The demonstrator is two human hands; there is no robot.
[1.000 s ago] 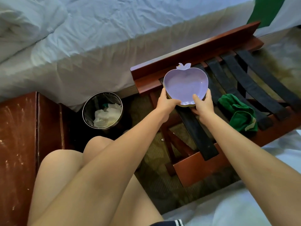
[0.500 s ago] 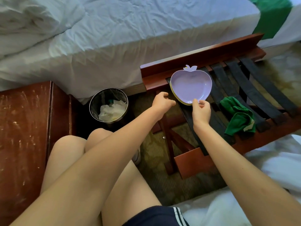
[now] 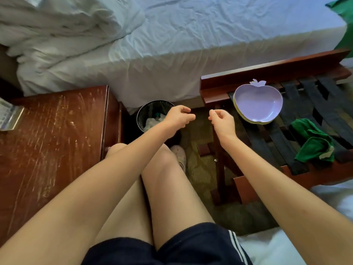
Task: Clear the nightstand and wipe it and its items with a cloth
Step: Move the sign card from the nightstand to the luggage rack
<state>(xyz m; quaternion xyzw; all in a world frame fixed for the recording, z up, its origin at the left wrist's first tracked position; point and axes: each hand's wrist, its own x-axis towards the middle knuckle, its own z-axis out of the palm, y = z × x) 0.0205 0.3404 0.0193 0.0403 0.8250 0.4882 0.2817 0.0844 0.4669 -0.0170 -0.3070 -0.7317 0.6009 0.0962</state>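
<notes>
Where the black straps cross the wooden rack [image 3: 267,72] on the right, the purple apple dish [image 3: 257,102] sits, with the edge of a yellow dish [image 3: 241,114] just showing under it. The green cloth [image 3: 313,145] lies in a heap on the same straps. It is nearer and further right, apart from the dish. The nightstand [image 3: 57,142] is on the left. It is brown with many pale scratches on its top. A grey thing [image 3: 7,116] rests at its far left edge, too blurred to tell what it is.

Both hands hang in the air between the nightstand and the rack. The left hand [image 3: 178,116] is over the bin [image 3: 142,111], its fingers softly curled with nothing in them. The right hand [image 3: 222,122] is just left of the purple dish and does not touch it. Its fingers are softly curled too and hold nothing. The round bin stands on the floor with white paper inside. The bed [image 3: 191,44], with its white sheets, runs along the far side.
</notes>
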